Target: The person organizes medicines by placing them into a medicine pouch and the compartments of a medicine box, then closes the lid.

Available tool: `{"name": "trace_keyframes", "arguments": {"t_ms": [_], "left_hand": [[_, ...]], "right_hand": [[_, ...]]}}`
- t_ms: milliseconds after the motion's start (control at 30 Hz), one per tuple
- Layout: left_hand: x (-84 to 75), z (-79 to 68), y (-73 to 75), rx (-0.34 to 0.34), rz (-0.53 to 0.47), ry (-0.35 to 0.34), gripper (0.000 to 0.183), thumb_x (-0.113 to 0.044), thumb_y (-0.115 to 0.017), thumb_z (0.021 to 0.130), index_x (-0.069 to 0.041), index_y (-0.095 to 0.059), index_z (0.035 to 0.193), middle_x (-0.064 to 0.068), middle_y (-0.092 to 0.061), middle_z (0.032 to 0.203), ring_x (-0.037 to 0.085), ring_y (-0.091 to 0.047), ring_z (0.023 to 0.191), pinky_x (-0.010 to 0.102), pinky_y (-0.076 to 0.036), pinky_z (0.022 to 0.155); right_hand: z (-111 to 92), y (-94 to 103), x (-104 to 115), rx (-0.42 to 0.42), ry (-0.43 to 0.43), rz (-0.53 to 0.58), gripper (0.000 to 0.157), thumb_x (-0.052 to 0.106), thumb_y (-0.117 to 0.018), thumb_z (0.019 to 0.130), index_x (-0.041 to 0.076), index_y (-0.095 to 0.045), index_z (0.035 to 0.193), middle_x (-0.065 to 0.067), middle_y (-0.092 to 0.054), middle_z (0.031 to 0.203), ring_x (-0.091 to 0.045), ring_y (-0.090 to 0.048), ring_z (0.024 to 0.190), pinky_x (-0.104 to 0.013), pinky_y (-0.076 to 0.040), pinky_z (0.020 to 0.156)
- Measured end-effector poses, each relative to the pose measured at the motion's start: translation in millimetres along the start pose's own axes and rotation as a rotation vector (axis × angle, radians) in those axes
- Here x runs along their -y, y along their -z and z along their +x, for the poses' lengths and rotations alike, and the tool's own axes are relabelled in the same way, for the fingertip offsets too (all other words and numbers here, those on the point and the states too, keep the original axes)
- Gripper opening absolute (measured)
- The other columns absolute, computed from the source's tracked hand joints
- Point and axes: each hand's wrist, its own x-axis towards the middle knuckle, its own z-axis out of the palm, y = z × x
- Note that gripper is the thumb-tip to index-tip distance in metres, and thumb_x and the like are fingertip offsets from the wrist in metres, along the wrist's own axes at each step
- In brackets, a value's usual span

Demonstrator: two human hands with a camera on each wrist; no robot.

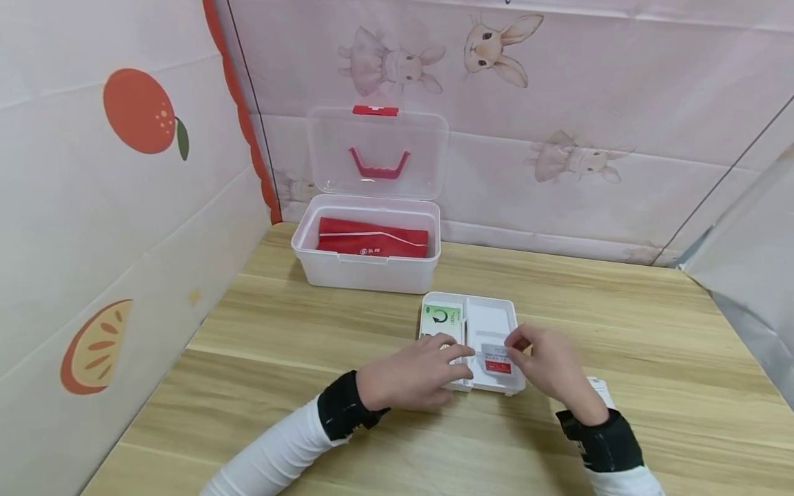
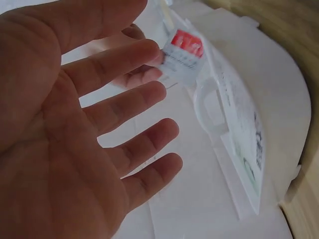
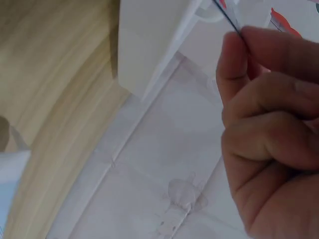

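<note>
A small flat sachet (image 1: 496, 359), whitish with a red block, is pinched at its edge between the thumb and forefinger of my right hand (image 1: 548, 362). It hangs over the right side of a shallow white divided case (image 1: 493, 313). A green-and-white printed packet (image 1: 442, 317) lies in the case's left compartment. My left hand (image 1: 418, 372) hovers over the case's near left part with fingers spread. In the left wrist view nothing lies in that palm (image 2: 65, 134), and the sachet (image 2: 185, 52) is beyond the fingertips. The right wrist view shows only the sachet's thin edge.
Behind the case stands a translucent white box (image 1: 366, 275), its lid (image 1: 378, 131) raised, with a red pouch (image 1: 372, 239) inside. A small white packet (image 1: 600, 391) lies partly hidden behind the right wrist. Printed cloth walls border the wooden table (image 1: 651, 331).
</note>
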Motion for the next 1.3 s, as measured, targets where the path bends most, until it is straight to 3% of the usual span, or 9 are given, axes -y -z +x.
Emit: {"name": "trace_keyframes", "arguments": {"t_ms": [133, 333, 567, 733, 967, 1300], "left_hand": [[-4.7, 1.7, -5.8, 0.02, 0.026, -0.014, 0.036, -0.029, -0.067, 0.095, -0.025, -0.064, 0.131, 0.001, -0.05, 0.148, 0.024, -0.045, 0.133, 0.04, -0.039, 0.109], [-10.4, 3.8, -10.5, 0.062, 0.01, -0.009, 0.036, -0.027, -0.061, 0.099, -0.025, -0.061, 0.136, 0.0, -0.044, 0.153, 0.027, -0.04, 0.139, 0.042, -0.034, 0.114], [-10.4, 1.9, -10.7, 0.075, 0.012, -0.007, 0.04, -0.031, -0.062, 0.098, -0.025, -0.058, 0.138, 0.002, -0.042, 0.154, 0.028, -0.037, 0.141, 0.044, -0.031, 0.115], [-10.7, 1.2, -9.7, 0.075, 0.005, -0.006, 0.04, -0.032, -0.062, 0.098, -0.025, -0.059, 0.137, 0.002, -0.043, 0.154, 0.027, -0.038, 0.141, 0.043, -0.031, 0.115], [-10.1, -0.2, -6.8, 0.071, 0.042, -0.008, 0.038, -0.032, -0.061, 0.099, -0.025, -0.059, 0.136, 0.003, -0.047, 0.15, 0.026, -0.04, 0.139, 0.04, -0.032, 0.115], [-9.9, -0.8, -5.6, 0.071, 0.029, -0.001, 0.037, -0.033, -0.061, 0.099, -0.025, -0.06, 0.135, 0.003, -0.048, 0.148, 0.025, -0.041, 0.138, 0.04, -0.032, 0.114]], "right_hand": [[1.8, -7.7, -1.1, 0.052, 0.038, -0.01, 0.007, 0.0, -0.072, 0.086, 0.004, -0.069, 0.09, -0.002, -0.067, 0.082, -0.014, -0.059, 0.075, -0.033, -0.05, 0.067], [3.9, -15.0, -3.5, 0.029, 0.051, -0.059, 0.008, -0.001, -0.074, 0.082, 0.005, -0.07, 0.085, -0.002, -0.068, 0.078, -0.013, -0.059, 0.071, -0.032, -0.05, 0.064], [4.2, -18.5, -2.6, 0.055, -0.026, -0.077, 0.011, 0.004, -0.076, 0.082, 0.005, -0.07, 0.091, -0.004, -0.069, 0.083, -0.015, -0.057, 0.07, -0.031, -0.048, 0.064], [3.7, -18.6, -0.4, 0.078, -0.037, -0.106, 0.011, 0.008, -0.077, 0.083, 0.006, -0.07, 0.092, -0.005, -0.069, 0.086, -0.014, -0.054, 0.067, -0.029, -0.045, 0.061], [1.9, -7.6, -1.6, 0.067, -0.009, -0.056, 0.012, 0.009, -0.076, 0.085, 0.005, -0.069, 0.093, -0.008, -0.069, 0.093, -0.019, -0.059, 0.078, -0.035, -0.05, 0.068], [-5.5, 23.1, -12.4, 0.093, 0.004, -0.025, 0.007, 0.006, -0.07, 0.089, 0.002, -0.068, 0.094, -0.002, -0.063, 0.081, -0.015, -0.053, 0.071, -0.029, -0.043, 0.059]]}}
